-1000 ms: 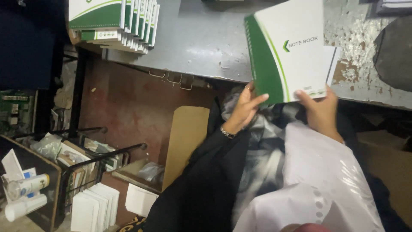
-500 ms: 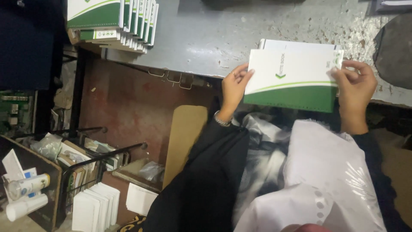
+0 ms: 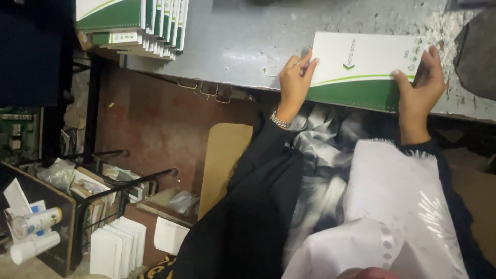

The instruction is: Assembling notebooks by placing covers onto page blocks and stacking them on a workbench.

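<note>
Two hands hold one notebook (image 3: 361, 72), white cover with a green band, lying flat on the grey metal table (image 3: 243, 41) at its near edge. Left hand (image 3: 294, 82): fingers curled around the notebook's left end, index finger extended along the edge, gripping it. Right hand (image 3: 421, 88): fingers closed on the right end, thumb on the cover, also gripping. Wrist bracelet visible on the left side; both sleeves dark.

Position: the green lower part of the notebook reaches the table lip and appears to overhang it slightly; cannot tell by how much.

Surroundings: stack of matching notebooks (image 3: 134, 23) at the far left corner of the table, well apart from the hands. Clear plastic-wrapped white bundle (image 3: 398, 206) lies on the lap below the right hand. Cardboard sheet (image 3: 222, 160) leans under the table. Wire rack (image 3: 103, 191) with paper packs stands on the floor at left.

Risk notes (judgement): with the notebook so close to the lip, loosening either grip could let it tip off toward the lap or floor. The worn, pitted table surface could scuff the cover if dragged.
</note>
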